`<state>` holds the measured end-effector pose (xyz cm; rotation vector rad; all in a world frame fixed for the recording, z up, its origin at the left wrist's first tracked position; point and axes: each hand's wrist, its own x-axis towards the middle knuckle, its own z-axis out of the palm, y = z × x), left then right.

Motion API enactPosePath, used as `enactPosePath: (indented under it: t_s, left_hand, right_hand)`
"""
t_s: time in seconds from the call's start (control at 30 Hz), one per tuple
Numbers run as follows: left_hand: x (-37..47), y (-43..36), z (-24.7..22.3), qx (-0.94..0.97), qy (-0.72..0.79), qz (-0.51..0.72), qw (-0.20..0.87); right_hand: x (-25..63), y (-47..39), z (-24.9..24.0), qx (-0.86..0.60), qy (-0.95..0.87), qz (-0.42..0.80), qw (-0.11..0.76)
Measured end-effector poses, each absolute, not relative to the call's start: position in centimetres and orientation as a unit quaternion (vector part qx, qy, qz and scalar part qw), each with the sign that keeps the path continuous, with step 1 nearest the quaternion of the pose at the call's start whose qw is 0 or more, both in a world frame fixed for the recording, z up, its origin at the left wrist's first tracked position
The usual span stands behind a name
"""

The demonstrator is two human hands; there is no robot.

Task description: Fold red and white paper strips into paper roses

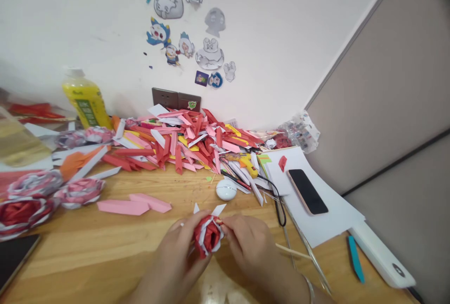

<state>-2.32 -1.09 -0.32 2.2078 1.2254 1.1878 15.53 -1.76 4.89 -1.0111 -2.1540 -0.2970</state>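
Note:
A red and white folded paper rose [210,237] is between my two hands, low in the middle of the view. My left hand [178,243] is closed around its left side, thumb and fingers against the petals. The fingertips of my right hand [248,238] pinch at the rose's right edge; a thin wooden stick [293,251] shows beyond that hand, partly hidden. White paper points stick up behind the rose. Two pink folded paper strips [133,204] lie on the wooden table to the left. A white rounded case [226,190] stands just behind my hands.
A heap of red, pink, white and yellow paper strips [179,140] lies along the wall. Finished paper roses [80,192] stand at the left, near a yellow drink bottle [87,102]. A yellow glue gun [249,165], a phone [307,191] on white paper and a teal strip [356,259] are at the right.

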Motion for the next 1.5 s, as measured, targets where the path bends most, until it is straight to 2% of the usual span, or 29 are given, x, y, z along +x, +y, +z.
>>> enactPosePath:
  t_s: [0.3, 0.57, 0.83, 1.0, 1.2, 1.5]
  left_hand:
    - [-2.4, -1.2, -0.3, 0.781, 0.430, 0.413, 0.186]
    - [-2.3, -1.3, 0.3, 0.782, 0.422, 0.423, 0.178]
    - [-2.3, -1.2, 0.5, 0.794, 0.417, 0.403, 0.181]
    - [-2.2, -1.1, 0.5, 0.791, 0.424, 0.408, 0.168]
    - [-2.5, -1.1, 0.4, 0.794, 0.426, 0.410, 0.139]
    - [-2.6, -0.7, 0.6, 0.826, 0.397, 0.397, 0.043]
  right_hand:
    - [15.3, -1.5, 4.3, -0.397, -0.833, -0.147, 0.356]
    - [15.4, -1.6, 4.1, -0.431, -0.828, -0.102, 0.343]
    - [15.7, -1.5, 5.3, -0.474, -0.811, 0.125, 0.319]
    - [16.1, -1.3, 5.6, -0.491, -0.793, 0.094, 0.347]
    - [16.2, -1.6, 5.5, -0.504, -0.790, 0.073, 0.342]
    - [16.0, -1.8, 5.2, -0.500, -0.784, 0.090, 0.357]
